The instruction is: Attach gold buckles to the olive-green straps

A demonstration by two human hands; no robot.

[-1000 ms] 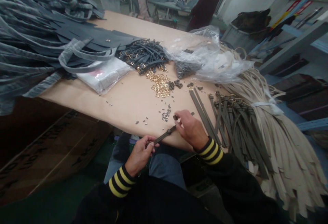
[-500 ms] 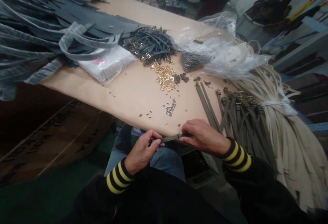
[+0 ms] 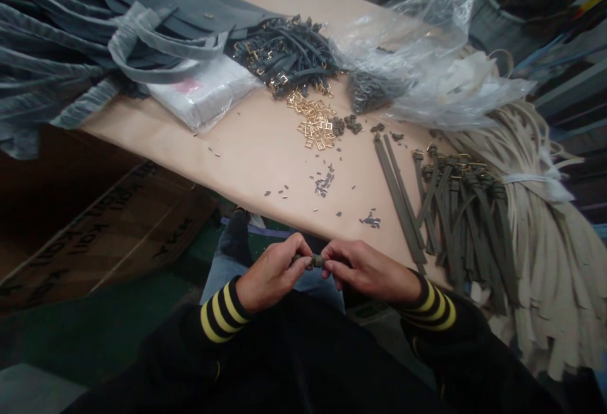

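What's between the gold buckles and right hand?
Head view: small loose pieces lie scattered on the table between the gold buckles and right hand.

A black long-sleeved top [image 3: 284, 366] with yellow-striped black cuffs [image 3: 224, 313] and blue jeans [image 3: 226, 267].

buckles [image 3: 318, 128]: glossy metal | bag [image 3: 427, 85]: glossy clear plastic | held strap [image 3: 317, 261]: matt | table [image 3: 246, 161]: smooth

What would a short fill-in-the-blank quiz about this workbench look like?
1. The number of hands pinching the held strap, counting the left hand and right hand, is ____.
2. The stripes on the black cuffs are ____.
3. The loose buckles are coloured ____.
4. The beige strips lie to the ____ of the olive straps.

Missing words: two; yellow; gold; right.
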